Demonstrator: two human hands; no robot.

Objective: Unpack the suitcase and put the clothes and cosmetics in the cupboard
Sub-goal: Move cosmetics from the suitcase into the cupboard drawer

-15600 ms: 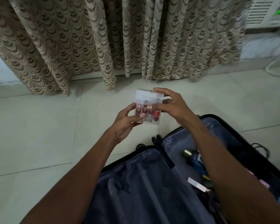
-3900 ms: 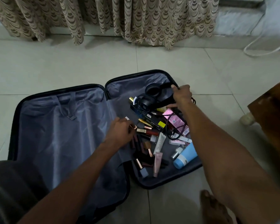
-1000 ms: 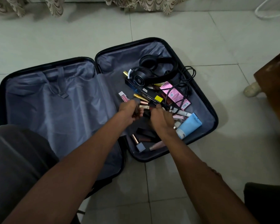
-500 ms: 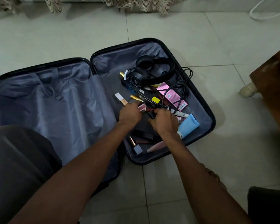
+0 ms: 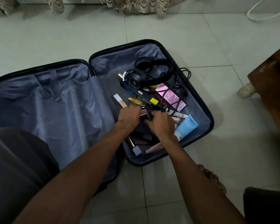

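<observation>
It was a room in a home. Pale floor tiles (image 5: 192,39), patterned curtains (image 5: 136,5) and wooden furniture (image 5: 273,88) showed it.

The black suitcase (image 5: 199,101) lies open on the floor, its right half apparently strewn with cosmetics (image 5: 185,126).

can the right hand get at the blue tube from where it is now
Probably yes. The blue tube lies on top of the pile in the suitcase, right beside the right hand, with nothing lying over it. But that hand looks busy gripping small dark cosmetics with the left hand.
</observation>
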